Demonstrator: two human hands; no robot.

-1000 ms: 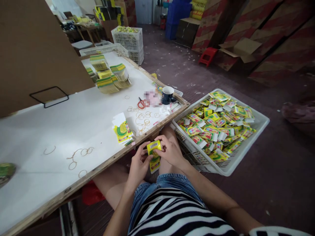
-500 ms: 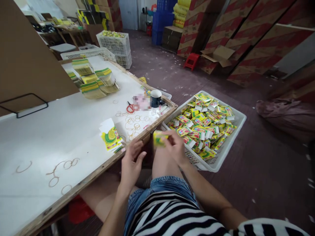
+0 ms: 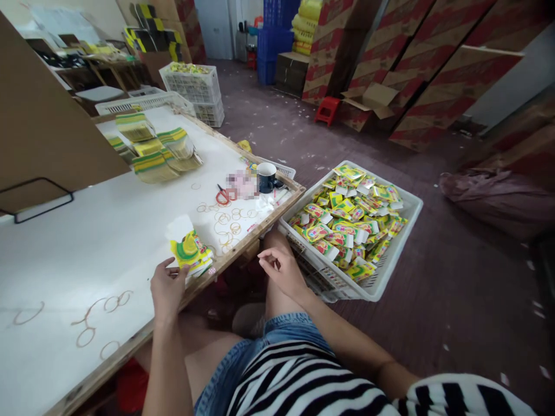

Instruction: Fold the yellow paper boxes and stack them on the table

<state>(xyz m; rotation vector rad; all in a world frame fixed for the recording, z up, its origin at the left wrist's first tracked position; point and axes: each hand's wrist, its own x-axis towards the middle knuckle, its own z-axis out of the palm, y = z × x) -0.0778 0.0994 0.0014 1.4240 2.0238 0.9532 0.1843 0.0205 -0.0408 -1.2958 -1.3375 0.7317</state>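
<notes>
A small pile of flat yellow-and-green printed cartons with white flaps lies near the edge of the white table. My left hand is at the pile's near left corner, thumb and fingers apart, the thumb tip touching or just over a carton. Above my lap, between table and crate, my right hand hovers with loosely bent fingers and no carton visible in it. On my right stands a white plastic crate heaped with yellow cartons, many with white flaps sticking out.
Rubber bands, red-handled scissors and a dark mug sit toward the table's far right corner. Banded carton stacks stand farther back. Beyond are a red stool, stacked crates and tall cardboard boxes.
The yellow carton that my right hand held is no longer in it; that hand has lowered slightly. My left hand has moved left to the carton pile. The view has shifted a little.
</notes>
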